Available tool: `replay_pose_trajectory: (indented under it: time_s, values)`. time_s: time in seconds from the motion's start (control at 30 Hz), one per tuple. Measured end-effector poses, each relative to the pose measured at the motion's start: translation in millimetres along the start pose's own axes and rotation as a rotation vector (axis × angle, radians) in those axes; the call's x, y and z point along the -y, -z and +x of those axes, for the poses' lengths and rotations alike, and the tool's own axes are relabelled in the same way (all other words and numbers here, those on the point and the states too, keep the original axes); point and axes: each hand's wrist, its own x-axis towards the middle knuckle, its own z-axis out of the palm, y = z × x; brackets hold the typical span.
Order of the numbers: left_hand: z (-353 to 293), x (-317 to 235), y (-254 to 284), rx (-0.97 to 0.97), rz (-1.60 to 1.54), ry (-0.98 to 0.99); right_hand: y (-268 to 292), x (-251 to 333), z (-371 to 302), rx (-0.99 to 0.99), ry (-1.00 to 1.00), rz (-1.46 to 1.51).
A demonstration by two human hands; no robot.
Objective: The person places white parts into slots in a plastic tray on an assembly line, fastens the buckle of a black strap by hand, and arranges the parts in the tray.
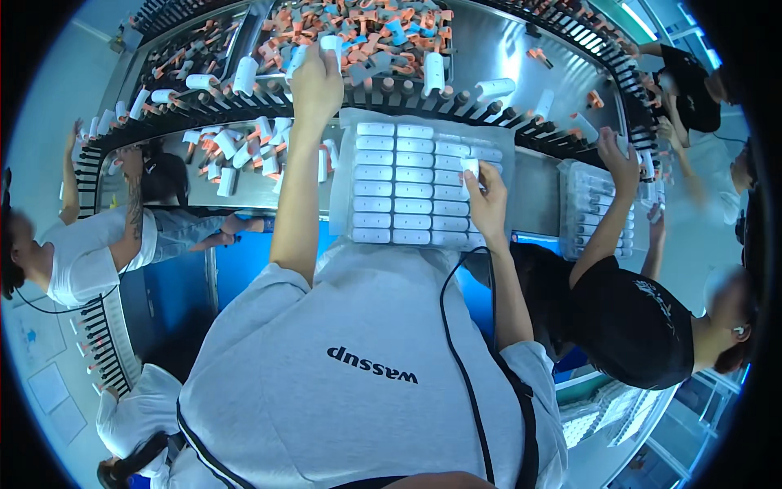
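Note:
My left hand (318, 85) is stretched far forward over a curved row of dark pegs. Its fingers are closed at a white plastic shell (330, 49), partly hidden by the hand. My right hand (489, 202) pinches a small white plastic piece (470, 168) above the right part of a clear plastic tray (345, 167). In the tray lie columns of white rounded pieces (375, 173), set side by side. The right columns are partly covered by my right hand.
Beyond the dark pegs (389, 91) is a heap of orange and grey parts (383, 41). White shells (433, 73) stand on several pegs. More white and orange parts (228, 151) lie at left. Co-workers sit on both sides; one in black (631, 326) handles another clear tray (574, 191).

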Motion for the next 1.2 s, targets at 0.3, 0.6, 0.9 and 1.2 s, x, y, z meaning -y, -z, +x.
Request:
replay_pose_trajectory:
  time_s: [0.3,0.6,0.9,1.2]
  values:
    - [-2,31,-1,-0.153,0.073,0.168,1,3,-2,0.001,-0.018,-0.04]
    - [54,97,1,0.171,0.78,0.036,-7,0,-1,-0.022,0.007,-0.049]
    - [44,131,46,0.008,0.717,0.077,-3,4,5,-0.057,0.001,-0.013]
    - [-57,59,23,-0.089,0.041,-0.379,-1,-3,-11,-0.074,-0.036,-0.007]
